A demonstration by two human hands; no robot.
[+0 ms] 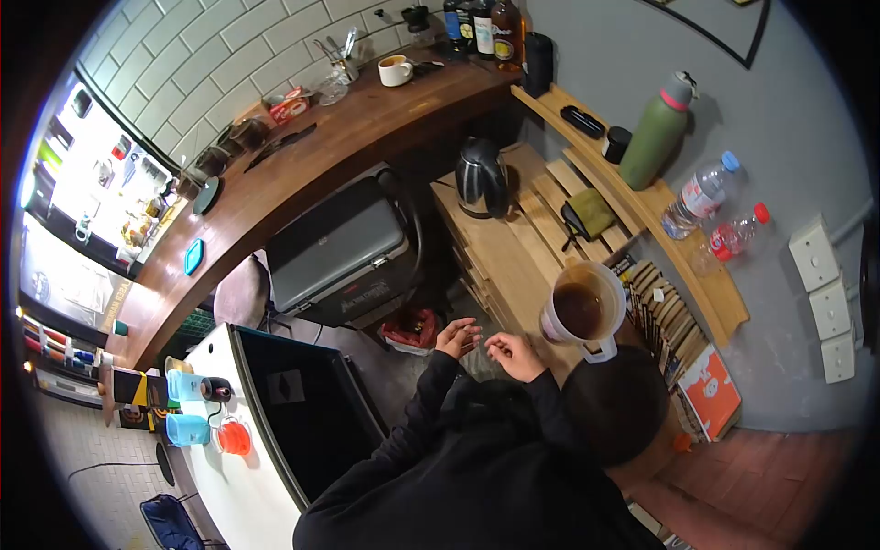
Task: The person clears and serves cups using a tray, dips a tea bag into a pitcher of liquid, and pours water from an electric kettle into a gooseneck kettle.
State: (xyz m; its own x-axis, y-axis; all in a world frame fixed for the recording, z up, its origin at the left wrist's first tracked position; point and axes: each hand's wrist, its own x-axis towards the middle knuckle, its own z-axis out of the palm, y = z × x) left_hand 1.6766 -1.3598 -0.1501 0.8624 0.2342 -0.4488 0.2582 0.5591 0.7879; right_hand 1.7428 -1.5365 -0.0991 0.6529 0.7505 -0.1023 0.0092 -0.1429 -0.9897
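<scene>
My left hand (458, 337) is held in front of my body with its fingers apart and nothing in it. Close beside it is my right hand (516, 357), its fingers loosely bent and no object visible between them; the two hands do not touch. To the right of my right hand stands a clear plastic pitcher (600, 350) with brown liquid inside and its handle towards me. It is near the end of the slatted wooden table (513, 293). A black electric kettle (482, 179) stands farther back on that table, with a green pouch (589, 214) to its right.
A round black stool (616, 403) is at my right, beside a row of books (660, 312). A wall shelf carries a green bottle (656, 133) and two plastic bottles. Ahead are a grey cooler box (339, 243), a red-lined bin (410, 330) and a curved wooden counter (302, 170) with a cup (395, 71).
</scene>
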